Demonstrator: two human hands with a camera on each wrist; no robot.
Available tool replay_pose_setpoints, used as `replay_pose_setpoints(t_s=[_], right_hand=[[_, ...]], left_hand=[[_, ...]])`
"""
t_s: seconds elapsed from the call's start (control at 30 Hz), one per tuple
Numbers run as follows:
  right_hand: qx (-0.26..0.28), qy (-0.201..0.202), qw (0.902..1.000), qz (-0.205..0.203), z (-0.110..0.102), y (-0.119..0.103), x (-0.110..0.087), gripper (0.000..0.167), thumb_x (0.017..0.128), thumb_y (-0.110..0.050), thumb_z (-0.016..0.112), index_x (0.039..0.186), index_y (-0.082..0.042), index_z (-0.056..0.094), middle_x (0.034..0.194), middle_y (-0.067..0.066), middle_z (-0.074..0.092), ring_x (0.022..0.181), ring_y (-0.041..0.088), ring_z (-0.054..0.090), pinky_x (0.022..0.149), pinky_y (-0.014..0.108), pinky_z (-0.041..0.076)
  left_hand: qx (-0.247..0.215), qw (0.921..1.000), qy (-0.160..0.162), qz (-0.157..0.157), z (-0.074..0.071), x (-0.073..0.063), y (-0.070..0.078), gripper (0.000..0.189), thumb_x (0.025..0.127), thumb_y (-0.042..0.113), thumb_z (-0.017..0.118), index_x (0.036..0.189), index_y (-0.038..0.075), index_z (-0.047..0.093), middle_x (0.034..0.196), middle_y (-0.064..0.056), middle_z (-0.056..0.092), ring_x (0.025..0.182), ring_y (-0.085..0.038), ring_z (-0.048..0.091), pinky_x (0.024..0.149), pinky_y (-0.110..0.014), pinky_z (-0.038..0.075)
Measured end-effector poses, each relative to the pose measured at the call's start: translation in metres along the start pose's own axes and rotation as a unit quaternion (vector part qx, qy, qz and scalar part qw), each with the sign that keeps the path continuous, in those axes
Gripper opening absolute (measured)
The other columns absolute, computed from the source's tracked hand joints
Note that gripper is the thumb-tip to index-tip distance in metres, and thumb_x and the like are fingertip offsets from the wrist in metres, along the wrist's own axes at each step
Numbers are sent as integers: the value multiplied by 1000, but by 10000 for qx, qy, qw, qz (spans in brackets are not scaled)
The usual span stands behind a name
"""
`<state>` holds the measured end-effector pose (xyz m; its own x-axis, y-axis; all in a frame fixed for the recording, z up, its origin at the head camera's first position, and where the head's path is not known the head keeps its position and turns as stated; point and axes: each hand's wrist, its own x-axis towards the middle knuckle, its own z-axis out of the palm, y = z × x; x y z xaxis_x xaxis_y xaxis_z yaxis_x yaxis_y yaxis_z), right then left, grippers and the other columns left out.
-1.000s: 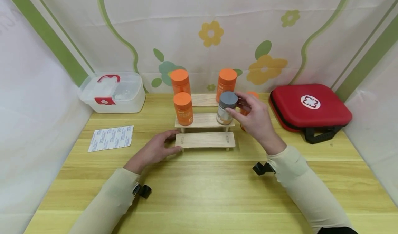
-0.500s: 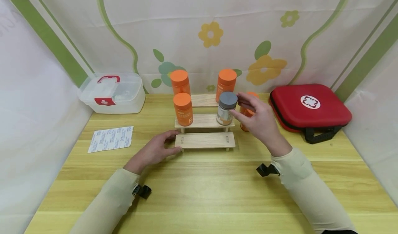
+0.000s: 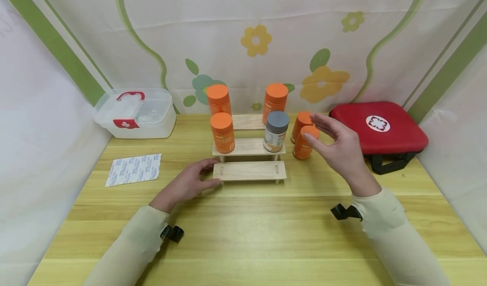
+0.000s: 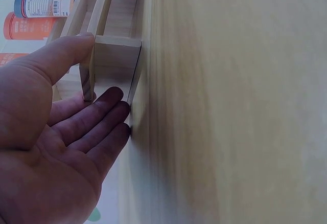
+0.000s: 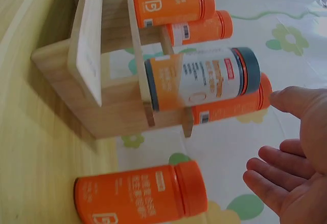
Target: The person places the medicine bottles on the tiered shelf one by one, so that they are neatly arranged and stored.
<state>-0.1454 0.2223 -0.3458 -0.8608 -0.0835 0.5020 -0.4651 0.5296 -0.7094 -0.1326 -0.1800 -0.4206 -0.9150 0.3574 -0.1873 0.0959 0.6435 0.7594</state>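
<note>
A three-step wooden shelf (image 3: 249, 171) stands mid-table. My left hand (image 3: 192, 182) grips the left end of its lowest step, thumb on the front edge and fingers (image 4: 110, 98) against the side. On the middle step a grey-lidded supplement bottle (image 3: 275, 132) stands upright at the right, an orange bottle (image 3: 222, 133) at the left. Two more orange bottles, left (image 3: 218, 99) and right (image 3: 275, 102), occupy the top step. Right of the shelf, my right hand (image 3: 341, 151) holds nothing, its fingers apart, close to two orange bottles standing on the table, a front one (image 3: 304, 144) and a rear one (image 3: 300, 125).
A clear first-aid box (image 3: 156, 116) with a red handle sits at the back left, a printed white sheet (image 3: 133, 170) in front of it. At the back right lies a red first-aid case (image 3: 395, 134). A flowered curtain (image 3: 213, 32) hangs behind the table.
My right hand has let go of the grey-lidded bottle and moved right, beside the orange bottles on the table. The bottle stays on the middle step. My left hand keeps its place.
</note>
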Motion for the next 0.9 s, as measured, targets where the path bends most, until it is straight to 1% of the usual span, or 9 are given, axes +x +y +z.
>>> replay_pose_setpoints(t_s=[0.07, 0.23, 0.33, 0.43, 0.47, 0.57, 0.7, 0.8, 0.9], right_hand=[[-4, -23, 9998, 172, -3, 6, -2, 59, 91, -4, 86, 145, 1, 65, 143, 19, 70, 130, 38, 68, 108, 9, 49], [-113, -221, 9963, 827, -10, 22, -5, 63, 94, -14, 86, 150, -1, 60, 148, 20, 66, 136, 39, 65, 110, 15, 50], [-255, -404, 9912, 1235, -12, 33, -6, 68, 96, -22, 85, 154, -1, 56, 152, 21, 63, 140, 41, 62, 114, 30, 51], [-385, -576, 9860, 1519, -11, 44, -6, 72, 97, -29, 84, 156, -1, 53, 155, 22, 61, 142, 42, 60, 116, 47, 50], [-417, -626, 9845, 1587, -11, 47, -6, 73, 97, -30, 84, 157, -1, 52, 155, 21, 61, 142, 42, 60, 116, 51, 49], [-349, -748, 9818, 1710, -9, 55, -5, 75, 97, -31, 83, 157, 1, 51, 156, 22, 60, 142, 43, 60, 116, 55, 49], [-274, -920, 9786, 1821, -5, 64, -5, 79, 97, -33, 83, 158, 3, 48, 156, 26, 59, 142, 46, 60, 117, 56, 48], [-347, -1040, 9758, 1893, -2, 67, -5, 82, 97, -36, 83, 160, 2, 47, 156, 27, 58, 141, 47, 60, 117, 57, 49], [-391, -1090, 9754, 1876, 3, 69, -6, 79, 97, -35, 83, 159, 1, 48, 154, 28, 60, 139, 47, 62, 116, 58, 51]], left_hand=[[12, 10000, 5, -9, 0, 0, 0, 70, 98, 38, 82, 156, 12, 54, 154, -14, 62, 144, -36, 57, 126, -59, 42], [41, 10000, 9, -50, 0, 0, 1, 70, 98, 38, 82, 157, 12, 54, 154, -15, 61, 145, -37, 56, 126, -59, 41], [60, 10000, 4, -77, 0, 0, 0, 71, 98, 39, 82, 157, 12, 54, 154, -15, 61, 145, -37, 56, 126, -59, 41], [81, 9999, 7, -91, 0, 0, 0, 72, 98, 39, 82, 158, 12, 53, 154, -15, 61, 145, -37, 56, 126, -60, 41], [79, 9999, 9, -89, 0, 0, 0, 72, 98, 39, 82, 158, 12, 53, 154, -15, 61, 145, -37, 56, 126, -60, 41], [84, 9999, 21, -64, 0, 0, 0, 72, 98, 38, 81, 158, 12, 52, 154, -15, 61, 145, -38, 56, 125, -60, 41], [69, 10000, 31, -27, 0, 0, 0, 71, 98, 36, 82, 158, 11, 52, 153, -16, 62, 144, -38, 57, 125, -60, 42], [41, 10000, 33, 5, 0, 0, 0, 70, 98, 34, 82, 158, 11, 52, 152, -16, 63, 143, -38, 58, 124, -60, 43], [21, 10000, 29, 31, 1, 0, 0, 70, 98, 34, 81, 158, 10, 53, 152, -16, 63, 143, -38, 58, 124, -59, 43]])
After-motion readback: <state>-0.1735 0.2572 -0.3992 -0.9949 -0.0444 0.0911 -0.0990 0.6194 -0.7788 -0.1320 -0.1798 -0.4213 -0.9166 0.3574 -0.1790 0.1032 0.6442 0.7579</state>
